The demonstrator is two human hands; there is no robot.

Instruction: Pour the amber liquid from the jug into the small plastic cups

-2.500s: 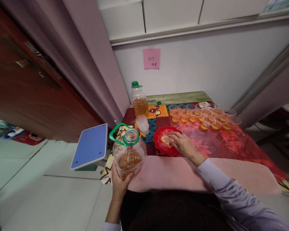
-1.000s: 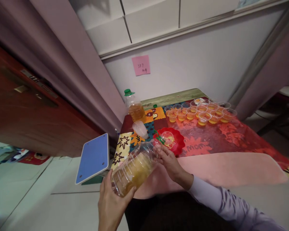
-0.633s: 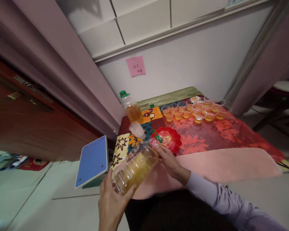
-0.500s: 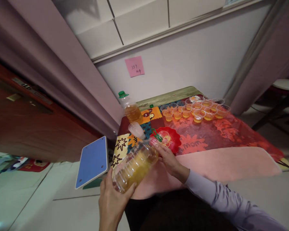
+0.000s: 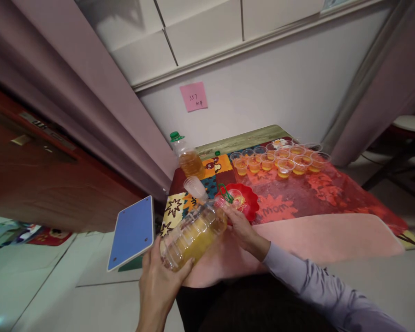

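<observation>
Closest to us, above a lap in dark clothing (image 5: 256, 304), our left hand (image 5: 162, 281) cups the bottom end of a clear jug (image 5: 193, 236), its thumb and fingers spread wide around the plastic. We hold that jug tilted well over, base toward the lower left and mouth toward the upper right, with yellowish liquid lying along its lower side. Our right hand (image 5: 241, 227), below a pale lilac sleeve (image 5: 293, 267), has its fingers curled round the jug near the neck; we cannot tell how far the hidden fingertips reach. Under the arms we see a pink cloth (image 5: 304, 237) along the table's near edge. Just beyond the right hand sits a red scalloped dish (image 5: 254, 207), with the jug's green handle (image 5: 225, 193) over its left part and a clear cup inside it; we cannot tell whether anything is flowing. Left of the dish, a nested stack of clear cups (image 5: 195, 188) lies tipped on its side on the patterned tablecloth (image 5: 346, 193). Farther off, we find a second jug (image 5: 191, 162) standing upright with amber liquid, a small green cap (image 5: 217, 152) to its right, and rows of filled cups (image 5: 284, 167) at far right. On the wall behind hangs a pink note (image 5: 193, 97).
</observation>
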